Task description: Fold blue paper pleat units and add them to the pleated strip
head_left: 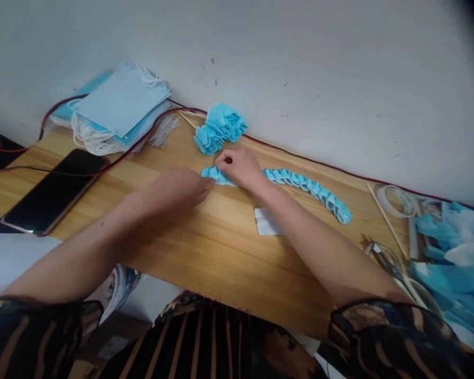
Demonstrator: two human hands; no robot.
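A long strip of folded light-blue fabric pieces (308, 187) lies across the wooden table (205, 247), curving to the right. My right hand (239, 166) is closed in a pinch on the strip's left end. My left hand (179, 190) lies beside that end, fingers together and stretched toward it, fingertips touching the blue edge. A bunched blue rosette of the same fabric (220, 128) sits just behind my hands near the wall.
A stack of blue face masks (118, 108) with white loops lies at the back left. A black phone (53, 190) and red and black cables (118, 155) are at left. A white folded piece (266, 221), a tape roll (395, 201), scissors (387, 260), a wooden stick (387, 221) and blue scraps (454, 263) are at right.
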